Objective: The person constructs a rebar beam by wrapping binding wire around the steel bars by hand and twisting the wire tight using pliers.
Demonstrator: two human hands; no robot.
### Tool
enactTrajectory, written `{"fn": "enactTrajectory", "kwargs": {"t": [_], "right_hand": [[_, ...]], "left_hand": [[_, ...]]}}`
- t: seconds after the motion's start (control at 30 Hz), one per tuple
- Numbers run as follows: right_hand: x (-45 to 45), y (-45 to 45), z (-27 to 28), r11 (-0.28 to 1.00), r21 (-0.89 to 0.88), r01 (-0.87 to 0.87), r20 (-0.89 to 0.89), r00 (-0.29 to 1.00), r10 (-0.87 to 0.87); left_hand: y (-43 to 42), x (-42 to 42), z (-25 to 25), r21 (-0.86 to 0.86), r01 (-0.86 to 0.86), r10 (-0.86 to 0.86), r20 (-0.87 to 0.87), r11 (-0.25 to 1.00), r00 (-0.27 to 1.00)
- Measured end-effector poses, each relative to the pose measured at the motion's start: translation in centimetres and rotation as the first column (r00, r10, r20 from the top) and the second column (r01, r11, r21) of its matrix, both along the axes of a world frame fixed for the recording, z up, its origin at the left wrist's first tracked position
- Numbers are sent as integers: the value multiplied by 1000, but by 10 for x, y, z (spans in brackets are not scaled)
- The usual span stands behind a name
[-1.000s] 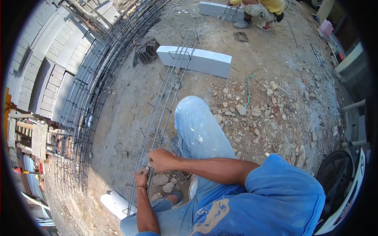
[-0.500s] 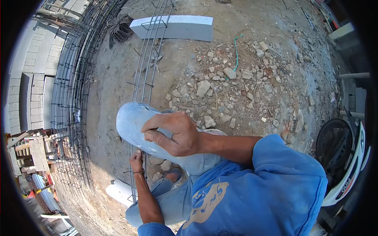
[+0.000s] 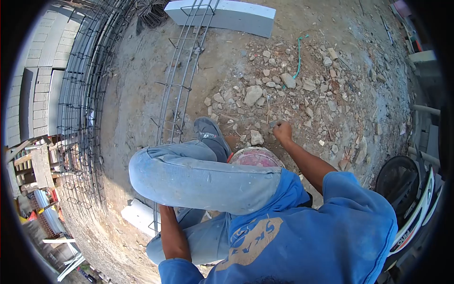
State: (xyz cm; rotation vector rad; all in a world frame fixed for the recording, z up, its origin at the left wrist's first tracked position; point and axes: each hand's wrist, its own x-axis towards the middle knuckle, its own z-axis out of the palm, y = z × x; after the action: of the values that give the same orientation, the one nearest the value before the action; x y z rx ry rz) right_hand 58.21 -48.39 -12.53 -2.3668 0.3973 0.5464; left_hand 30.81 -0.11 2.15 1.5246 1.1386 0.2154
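Observation:
My right hand [image 3: 283, 131] is out to the right over the rubble, its fingers closed. A small grey thing shows at the fingertips, too small to name. My left forearm [image 3: 174, 236] reaches down behind my raised knee, which hides the left hand. Close to that knee lies a long rebar frame [image 3: 181, 86] of thin parallel bars with bent stirrups. Its far part rests across a pale block [image 3: 236, 18], and its near end lies by another white block [image 3: 141, 217].
Broken stones [image 3: 253, 95] and a green cord [image 3: 299, 57] lie on the ground ahead. A round pinkish container [image 3: 257, 157] is beside my thigh. Stacked rebar cages [image 3: 82, 75] and grey blocks [image 3: 45, 52] stand left. A black wheel-like object [image 3: 401, 182] is at right.
My right hand has moved away from the bars, past my knee, to the right over the stones. My knee has swung left and now covers the left hand. The view has shifted.

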Motion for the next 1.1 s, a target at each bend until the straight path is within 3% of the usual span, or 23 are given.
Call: {"fn": "enactTrajectory", "kwargs": {"t": [0.27,0.33,0.47,0.57,0.63,0.73,0.8,0.87,0.93,1.0,1.03,1.07,1.1], "right_hand": [[4,124,16,874,178,-452,240,881,407],[12,154,43,806,242,-541,182,841,510],[17,185,42,783,146,-605,84,796,599],[14,191,39,736,111,-668,84,744,662],[9,189,39,711,85,-698,79,716,694],[2,182,41,685,53,-727,66,687,724],[-5,180,44,653,38,-756,52,654,755],[-10,178,48,613,33,-789,37,614,789],[-11,172,50,574,19,-819,24,574,818],[-6,170,56,515,4,-857,10,515,857],[0,165,60,504,-6,-864,0,504,864],[0,171,63,469,-14,-883,-15,470,883],[2,172,69,447,-25,-894,-30,447,894]], "left_hand": [[-1,28,8,62,43,-42,-11,997,999],[-1,35,7,64,59,-58,-11,996,998],[15,19,-13,119,220,-194,-200,968,960],[16,17,-19,195,250,-207,-215,949,954],[14,23,-4,113,236,-215,-170,965,962],[17,25,-6,48,217,-199,-247,975,948],[18,24,-7,135,253,-214,-250,958,944],[23,20,-18,74,319,-294,-238,945,926],[24,16,-42,203,369,-332,-195,907,923],[22,20,-58,93,349,-319,-241,932,917],[18,14,-40,-83,331,-341,-210,940,916],[4,14,-40,71,237,-210,-276,969,938],[-7,13,-20,74,138,-115,-255,988,960]]}}
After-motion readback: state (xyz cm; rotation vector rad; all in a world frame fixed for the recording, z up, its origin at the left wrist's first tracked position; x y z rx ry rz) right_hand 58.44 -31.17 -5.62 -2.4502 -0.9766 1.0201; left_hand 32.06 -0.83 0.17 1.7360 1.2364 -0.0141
